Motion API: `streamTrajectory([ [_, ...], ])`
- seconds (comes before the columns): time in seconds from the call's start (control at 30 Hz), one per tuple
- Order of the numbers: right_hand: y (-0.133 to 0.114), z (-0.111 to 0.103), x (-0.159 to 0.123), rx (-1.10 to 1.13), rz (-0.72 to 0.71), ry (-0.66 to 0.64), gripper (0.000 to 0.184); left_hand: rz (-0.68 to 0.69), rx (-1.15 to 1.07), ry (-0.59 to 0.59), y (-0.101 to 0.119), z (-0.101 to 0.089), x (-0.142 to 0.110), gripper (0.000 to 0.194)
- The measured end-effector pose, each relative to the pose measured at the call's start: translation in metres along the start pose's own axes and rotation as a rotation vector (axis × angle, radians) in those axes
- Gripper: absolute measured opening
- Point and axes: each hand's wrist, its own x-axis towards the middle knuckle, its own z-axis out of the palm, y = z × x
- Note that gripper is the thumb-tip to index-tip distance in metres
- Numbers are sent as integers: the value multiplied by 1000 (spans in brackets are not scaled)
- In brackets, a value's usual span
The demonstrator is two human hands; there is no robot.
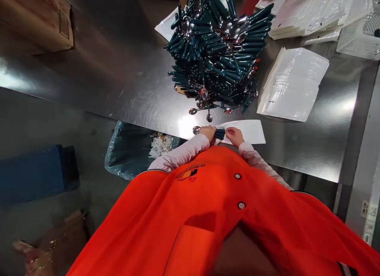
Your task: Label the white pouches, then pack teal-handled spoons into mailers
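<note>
White basket [352, 42] partly beyond right edge

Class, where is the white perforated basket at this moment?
In the head view, the white perforated basket is at the upper right edge, on the person's right, beside piled white packets on the metal table.

Glare whitens the steel table [133, 82] at nine and three o'clock. The floor [96, 189] toward eight is dim; edges look stretched.
</note>
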Motion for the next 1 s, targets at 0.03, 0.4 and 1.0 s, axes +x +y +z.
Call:
streamTrajectory([
  [0.03,-5,0,-1,-117,-69,-10,11,-22,-11,-4,3,-1,0,36],
  [0.4,-51,-13,-17,-551,-264,-145,25,22,-308,-38,-10,-6,-11,57],
  [1.0,-166,-73,18,-517,-456,-296,56,157,74,239,-6,-110,-48,39],
])
